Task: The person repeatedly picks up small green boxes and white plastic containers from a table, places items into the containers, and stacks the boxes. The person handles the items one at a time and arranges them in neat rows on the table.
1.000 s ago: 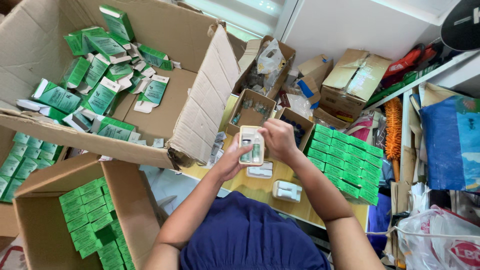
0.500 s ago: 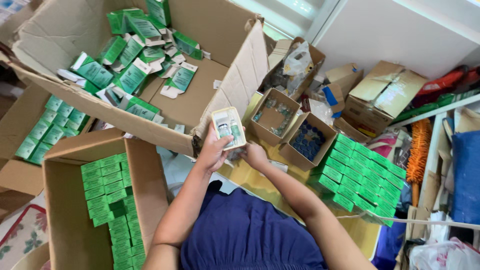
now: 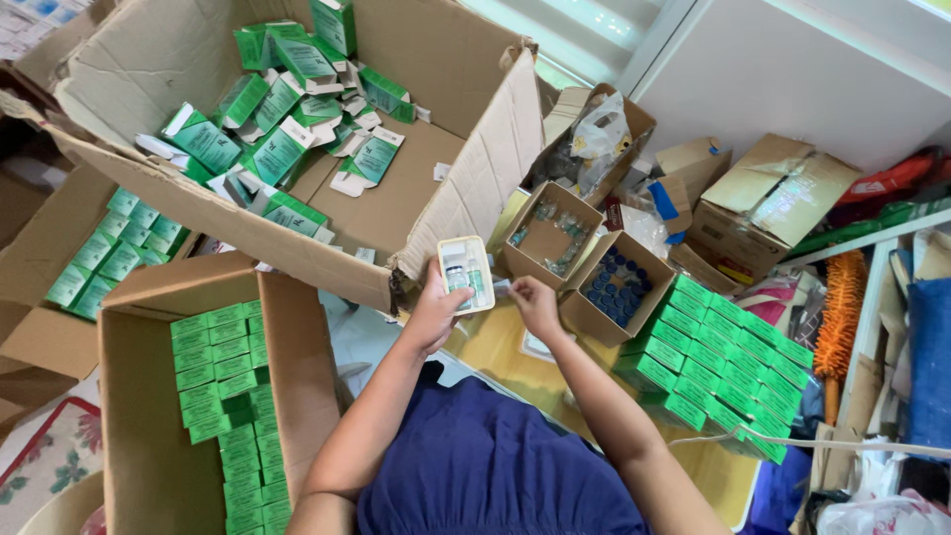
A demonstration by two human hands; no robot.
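Head view, looking down. Left hand point(image 3: 436, 315) grasps a small cream tray point(image 3: 467, 274) from below, fingers wrapped round its lower edge; tray is raised off the yellow surface point(image 3: 495, 347) and holds two small vials w/ green labels, lying side by side. Right hand point(image 3: 536, 305) sits just right of the tray, over the surface, fingers curled loosely; cannot tell whether it grips anything. Just beyond the hands: small open carton of clear vials point(image 3: 548, 234), and beside it, to the right, a carton of blue-capped vials point(image 3: 616, 285). Right of these, closed green boxes stacked in rows point(image 3: 728, 362) on the surface. Upper left: large open cardboard box point(image 3: 466, 188) w/ loose green cartons point(image 3: 282, 149), many w/ flaps open. Lower left: tall carton packed w/ green boxes on edge point(image 3: 223, 386); another such batch further left point(image 3: 104, 260). Person wears dark blue top point(image 3: 485, 466).
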